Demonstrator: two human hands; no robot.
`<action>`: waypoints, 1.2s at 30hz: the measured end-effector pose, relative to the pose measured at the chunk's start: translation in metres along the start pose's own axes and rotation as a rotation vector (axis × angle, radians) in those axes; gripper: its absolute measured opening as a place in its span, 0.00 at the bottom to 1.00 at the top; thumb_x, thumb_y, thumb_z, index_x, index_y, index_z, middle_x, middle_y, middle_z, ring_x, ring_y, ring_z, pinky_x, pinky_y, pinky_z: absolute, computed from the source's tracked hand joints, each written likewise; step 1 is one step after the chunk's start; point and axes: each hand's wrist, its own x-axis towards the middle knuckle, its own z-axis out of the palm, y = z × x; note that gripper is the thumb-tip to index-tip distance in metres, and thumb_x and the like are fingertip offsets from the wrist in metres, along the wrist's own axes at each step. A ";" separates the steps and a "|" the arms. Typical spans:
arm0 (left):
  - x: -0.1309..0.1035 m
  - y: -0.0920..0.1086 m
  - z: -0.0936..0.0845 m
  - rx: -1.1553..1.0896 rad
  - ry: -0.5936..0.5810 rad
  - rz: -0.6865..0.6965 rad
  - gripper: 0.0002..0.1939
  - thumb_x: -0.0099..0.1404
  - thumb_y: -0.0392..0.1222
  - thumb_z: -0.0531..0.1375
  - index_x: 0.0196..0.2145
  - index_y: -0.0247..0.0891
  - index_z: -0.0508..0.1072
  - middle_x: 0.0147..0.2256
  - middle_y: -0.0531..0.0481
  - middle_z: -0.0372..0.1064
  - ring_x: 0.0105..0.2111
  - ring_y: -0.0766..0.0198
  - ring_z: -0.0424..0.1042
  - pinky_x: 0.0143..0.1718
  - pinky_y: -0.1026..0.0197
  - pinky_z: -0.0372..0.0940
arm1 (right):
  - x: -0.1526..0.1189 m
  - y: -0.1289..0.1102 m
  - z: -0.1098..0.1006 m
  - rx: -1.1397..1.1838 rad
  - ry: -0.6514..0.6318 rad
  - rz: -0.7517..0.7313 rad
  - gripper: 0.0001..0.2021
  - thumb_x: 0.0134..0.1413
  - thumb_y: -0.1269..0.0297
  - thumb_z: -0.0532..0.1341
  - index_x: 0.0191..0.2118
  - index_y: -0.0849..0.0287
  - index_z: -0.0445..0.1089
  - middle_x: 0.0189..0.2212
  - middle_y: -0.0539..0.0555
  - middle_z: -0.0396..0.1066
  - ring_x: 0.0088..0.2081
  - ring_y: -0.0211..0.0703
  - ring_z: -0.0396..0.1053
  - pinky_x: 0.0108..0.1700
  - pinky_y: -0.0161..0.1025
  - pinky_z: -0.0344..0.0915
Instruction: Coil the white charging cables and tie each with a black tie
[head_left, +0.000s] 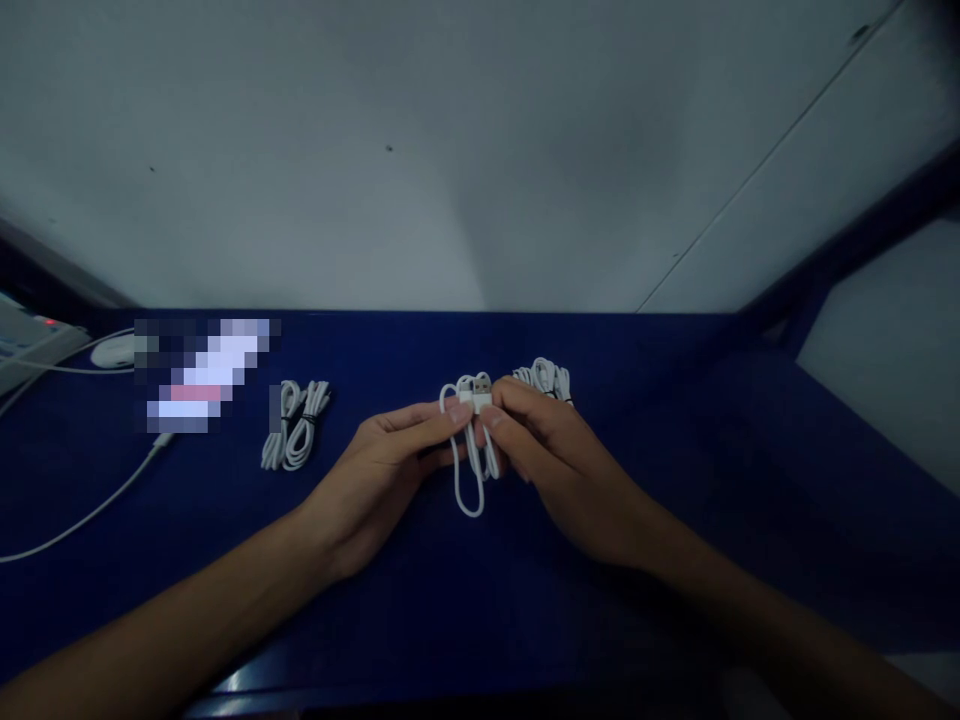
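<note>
white looped cable with a metal usb plug is pinched between both my hands, above the glossy dark-blue desk.

I saw a smooth blue tabletop, glossy where light caught its front edge. The cable looked like smooth white plastic, its USB plug metal-tipped. The wall panel seemed matt.

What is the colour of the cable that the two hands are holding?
The held cable is white; the head view shows it best.
</note>
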 end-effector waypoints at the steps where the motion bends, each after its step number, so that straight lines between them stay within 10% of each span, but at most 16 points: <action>1: 0.000 0.000 0.000 -0.001 -0.002 0.002 0.10 0.72 0.44 0.69 0.45 0.38 0.87 0.49 0.41 0.82 0.52 0.50 0.77 0.63 0.48 0.64 | 0.000 0.000 0.000 0.000 0.002 -0.006 0.18 0.80 0.62 0.54 0.31 0.55 0.61 0.31 0.47 0.62 0.32 0.39 0.61 0.34 0.41 0.61; 36: 0.000 0.000 0.000 0.013 -0.024 0.006 0.11 0.75 0.44 0.66 0.46 0.37 0.87 0.50 0.41 0.82 0.52 0.51 0.77 0.64 0.47 0.63 | 0.001 -0.001 0.001 0.025 0.002 -0.006 0.18 0.79 0.64 0.54 0.31 0.55 0.62 0.30 0.47 0.62 0.32 0.39 0.62 0.35 0.41 0.62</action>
